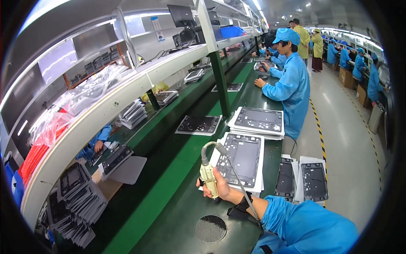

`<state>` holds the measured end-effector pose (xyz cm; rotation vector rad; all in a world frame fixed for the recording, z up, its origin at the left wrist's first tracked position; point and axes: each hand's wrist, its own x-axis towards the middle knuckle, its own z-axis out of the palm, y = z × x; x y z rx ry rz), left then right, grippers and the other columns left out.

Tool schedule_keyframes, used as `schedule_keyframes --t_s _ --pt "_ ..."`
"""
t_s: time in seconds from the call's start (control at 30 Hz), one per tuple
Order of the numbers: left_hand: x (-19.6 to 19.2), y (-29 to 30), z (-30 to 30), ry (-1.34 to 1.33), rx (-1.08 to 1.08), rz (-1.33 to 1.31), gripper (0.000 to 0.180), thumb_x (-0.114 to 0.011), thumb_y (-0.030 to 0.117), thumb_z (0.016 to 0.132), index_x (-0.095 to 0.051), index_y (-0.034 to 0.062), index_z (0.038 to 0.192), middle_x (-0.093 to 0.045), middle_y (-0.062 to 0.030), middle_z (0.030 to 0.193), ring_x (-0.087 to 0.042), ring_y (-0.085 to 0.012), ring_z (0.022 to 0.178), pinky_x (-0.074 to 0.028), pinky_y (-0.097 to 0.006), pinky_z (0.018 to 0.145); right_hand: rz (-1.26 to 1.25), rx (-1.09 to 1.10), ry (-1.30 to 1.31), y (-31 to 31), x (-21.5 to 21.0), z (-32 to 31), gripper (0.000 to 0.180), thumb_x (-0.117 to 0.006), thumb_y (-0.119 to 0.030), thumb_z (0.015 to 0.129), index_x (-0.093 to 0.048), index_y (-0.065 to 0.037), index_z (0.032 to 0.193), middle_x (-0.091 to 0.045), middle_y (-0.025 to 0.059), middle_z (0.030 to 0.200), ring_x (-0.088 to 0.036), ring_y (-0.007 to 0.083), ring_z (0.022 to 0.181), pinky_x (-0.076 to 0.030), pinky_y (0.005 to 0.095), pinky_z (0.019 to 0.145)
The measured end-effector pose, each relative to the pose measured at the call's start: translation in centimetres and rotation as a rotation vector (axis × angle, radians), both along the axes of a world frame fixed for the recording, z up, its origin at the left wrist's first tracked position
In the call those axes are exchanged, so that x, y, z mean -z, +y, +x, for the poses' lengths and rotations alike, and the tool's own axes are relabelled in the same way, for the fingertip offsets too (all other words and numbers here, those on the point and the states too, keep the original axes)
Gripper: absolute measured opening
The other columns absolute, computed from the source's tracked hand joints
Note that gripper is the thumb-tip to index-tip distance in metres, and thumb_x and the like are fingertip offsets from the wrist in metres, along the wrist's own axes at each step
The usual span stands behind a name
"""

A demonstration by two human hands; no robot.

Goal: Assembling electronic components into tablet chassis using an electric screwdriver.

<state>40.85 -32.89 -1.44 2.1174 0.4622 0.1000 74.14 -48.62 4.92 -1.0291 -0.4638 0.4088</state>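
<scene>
My right hand [218, 186] is closed round a cream-coloured handheld tool [208, 180], held upright above the green bench. A grey flexible hose [206, 153] bends out of its top, and a thin cable slants down across my wrist, which wears a black strap. Behind the hand lies a black tablet housing [241, 158] with small white marks, on white sheets. A second black housing [259, 119] rests on a stack farther back. Nearer me, a round perforated grille [210, 228] is set in the bench. My left hand is not in view.
Two black housings [314, 182] on white sheets sit lower, right of the bench. A co-worker [287, 80] in blue sits farther along. Another housing [198, 125] lies on the green belt. To the left, a shelf [105, 101] overhangs stacked housings [80, 194] and a co-worker's hand [98, 146].
</scene>
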Motion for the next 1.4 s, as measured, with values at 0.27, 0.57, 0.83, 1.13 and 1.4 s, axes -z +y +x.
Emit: schedule_keyframes --t_s 0.27,0.57,0.83,1.13,1.4 --pt "-1.5 -1.0 1.2 -0.241 -0.024 0.034 0.012 -0.070 0.010 0.088 -0.076 0.0075 0.098 -0.073 -0.0116 0.088 -0.070 -0.0292 0.080 -0.055 -0.040 0.073 -0.328 0.128 -0.194 1.4 0.1 -0.9 0.076 -0.035 -0.066 0.101 -0.065 0.003 0.104 -0.054 0.0034 0.062 -0.051 0.0103 0.051 -0.043 0.0250 0.048" --pt "-2.0 -2.0 0.7 -0.213 0.608 0.638 0.025 -0.064 0.020 0.090 -0.069 0.0060 0.109 -0.068 -0.0111 0.092 -0.065 -0.0250 0.088 -0.048 -0.040 0.074 -0.350 0.114 -0.277 1.8 0.3 -1.0 0.076 -0.036 -0.067 0.101 -0.064 0.004 0.103 -0.054 0.0039 0.062 -0.051 0.0103 0.052 -0.041 0.0253 0.049" --pt "1.4 -5.4 -3.5 -0.158 0.875 0.534 0.038 -0.057 0.027 0.094 -0.063 0.0050 0.124 -0.066 -0.0147 0.099 -0.062 -0.0320 0.100 -0.048 -0.046 0.088 -0.377 0.110 -0.220 2.0 0.4 -1.4 0.081 -0.034 -0.071 0.099 -0.065 0.004 0.103 -0.055 0.0045 0.060 -0.052 0.0108 0.050 -0.041 0.0240 0.050" --pt "4.2 -7.8 -5.9 -0.205 0.892 0.440 0.039 -0.056 0.027 0.094 -0.062 0.0041 0.126 -0.065 -0.0161 0.097 -0.062 -0.0347 0.100 -0.048 -0.048 0.092 -0.324 0.097 -0.195 1.1 0.6 -1.0 0.084 -0.035 -0.073 0.097 -0.064 0.005 0.104 -0.055 0.0041 0.060 -0.051 0.0107 0.049 -0.043 0.0246 0.053" --pt "5.4 -9.8 -7.2 -0.267 0.924 0.355 0.040 -0.056 0.027 0.095 -0.061 0.0034 0.127 -0.065 -0.0171 0.096 -0.062 -0.0368 0.100 -0.048 -0.050 0.095 -0.398 0.089 -0.237 2.2 0.1 -1.2 0.086 -0.037 -0.078 0.094 -0.063 0.003 0.107 -0.054 0.0038 0.060 -0.051 0.0102 0.050 -0.044 0.0248 0.052"
